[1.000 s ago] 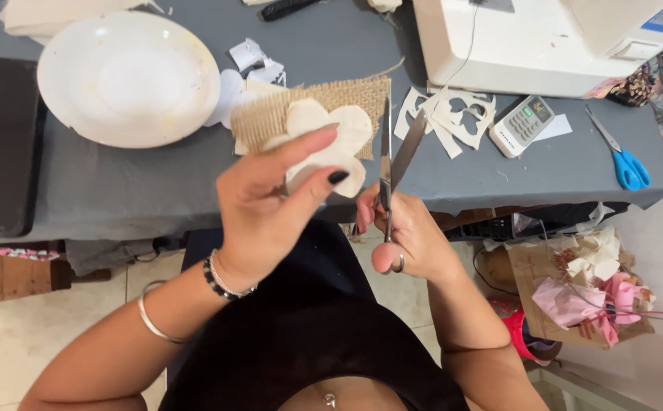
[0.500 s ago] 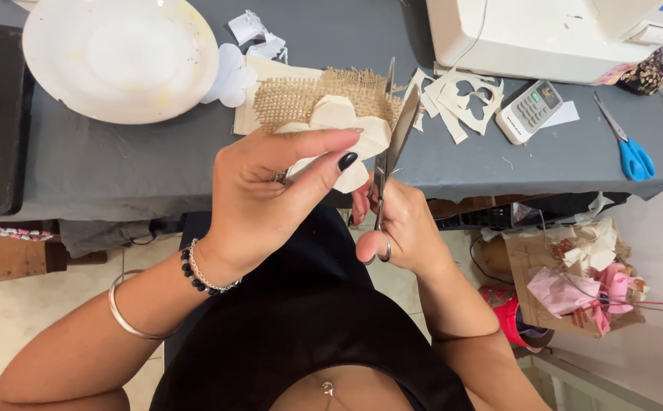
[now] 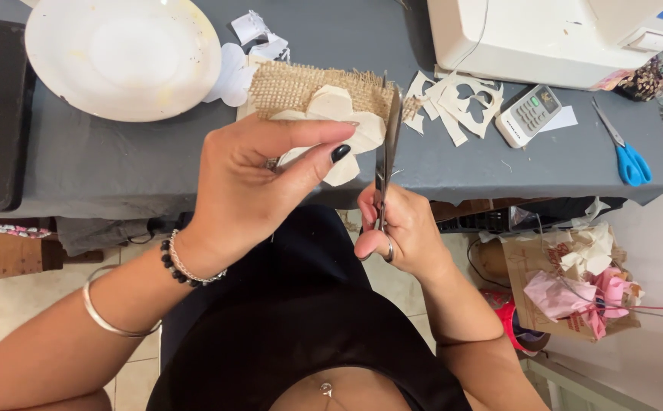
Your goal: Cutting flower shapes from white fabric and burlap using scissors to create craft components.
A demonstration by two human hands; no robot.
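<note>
My left hand (image 3: 251,183) pinches a burlap piece (image 3: 301,85) together with a cream flower cutout (image 3: 343,129) laid against it. The thumb and forefinger are pressed together on the cutout; the other fingers curl behind it. Burlap and cutout are held above the near edge of the grey table (image 3: 118,167), tilted towards me.

My right hand (image 3: 400,228) grips the scissors (image 3: 385,152). Its fingers are closed through the handles, which the hand hides. The blades point up and away from me. They stand nearly together along the right edge of the burlap, touching or just beside it; I cannot tell whether fabric lies between them.

Items on the table:
- A white plate (image 3: 122,53) lies left of the burlap, well apart from both hands.
- White paper scraps (image 3: 259,34) lie just beyond the burlap, beside the plate.
- Cream offcuts (image 3: 461,103) with shaped holes lie right of the scissors.
- A small calculator (image 3: 529,114) lies just beside the offcuts.
- Blue-handled scissors (image 3: 624,152) lie near the right end of the table.
- A white sewing machine (image 3: 545,34) stands at the far right, behind the offcuts.

A cardboard box (image 3: 575,281) with pink and cream fabric stands on the floor at my right.
</note>
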